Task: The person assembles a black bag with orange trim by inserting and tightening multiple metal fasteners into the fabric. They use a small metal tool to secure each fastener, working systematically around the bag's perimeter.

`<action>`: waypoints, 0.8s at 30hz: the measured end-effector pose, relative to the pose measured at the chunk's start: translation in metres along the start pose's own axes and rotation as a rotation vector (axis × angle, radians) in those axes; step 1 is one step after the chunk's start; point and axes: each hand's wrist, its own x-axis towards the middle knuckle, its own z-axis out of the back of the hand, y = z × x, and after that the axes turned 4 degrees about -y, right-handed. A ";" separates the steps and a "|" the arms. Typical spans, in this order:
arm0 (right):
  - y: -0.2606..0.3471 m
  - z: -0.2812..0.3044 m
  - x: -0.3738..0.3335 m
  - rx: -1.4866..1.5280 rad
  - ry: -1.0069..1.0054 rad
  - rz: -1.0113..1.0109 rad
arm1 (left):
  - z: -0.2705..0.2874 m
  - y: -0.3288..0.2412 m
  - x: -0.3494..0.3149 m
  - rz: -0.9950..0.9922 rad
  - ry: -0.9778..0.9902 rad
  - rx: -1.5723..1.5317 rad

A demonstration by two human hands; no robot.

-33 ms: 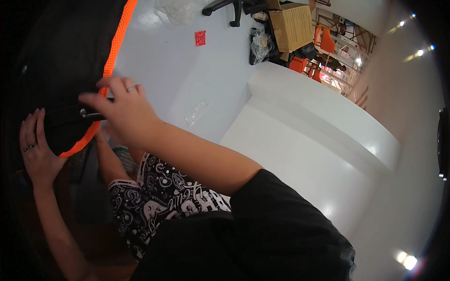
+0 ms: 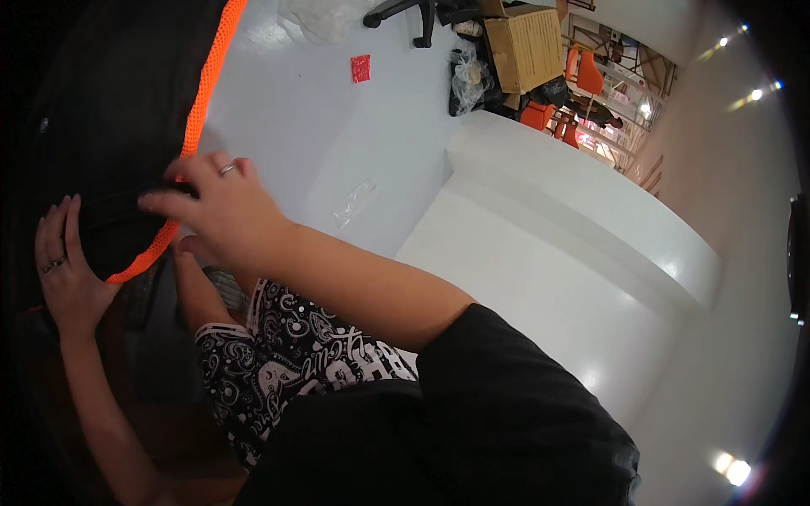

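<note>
A large black panel with an orange mesh edge (image 2: 202, 110), apparently part of a chair, stands at the left. My left hand (image 2: 72, 282) lies against the panel's lower part with its fingers stretched out; a ring shows on one finger. My right hand (image 2: 228, 207) is at the orange edge, fingers curved over a dark bar-like part (image 2: 173, 187). Its fingertips are smeared by motion, so I cannot tell whether they grip anything. The black panel (image 2: 110, 101) has a small round metal spot near its left side.
A red packet (image 2: 361, 69) and a clear plastic bag (image 2: 354, 202) lie on the grey floor. Beyond stand a chair base (image 2: 422, 25), a cardboard box (image 2: 523, 51) and orange chairs (image 2: 588, 72). A white curved counter (image 2: 574, 177) fills the right side.
My right hand has shifted slightly down, its fingers curling closer over the dark part. A shiny bent metal tip beside them no longer shows. The left hand has stayed put.
</note>
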 end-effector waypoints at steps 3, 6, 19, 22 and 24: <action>-0.005 0.005 0.005 -0.094 0.138 0.137 | 0.002 -0.001 0.001 0.003 0.019 0.034; -0.005 0.008 0.007 -0.210 0.240 0.232 | 0.002 0.001 -0.001 -0.003 0.013 0.037; -0.037 0.015 0.100 -0.191 0.561 1.022 | 0.006 0.003 0.002 -0.017 0.009 0.037; -0.029 -0.014 0.085 -0.152 0.367 0.972 | 0.001 0.003 0.001 -0.005 -0.015 0.002; -0.007 -0.029 0.081 -0.141 0.367 0.700 | 0.002 0.004 0.000 -0.001 -0.004 0.010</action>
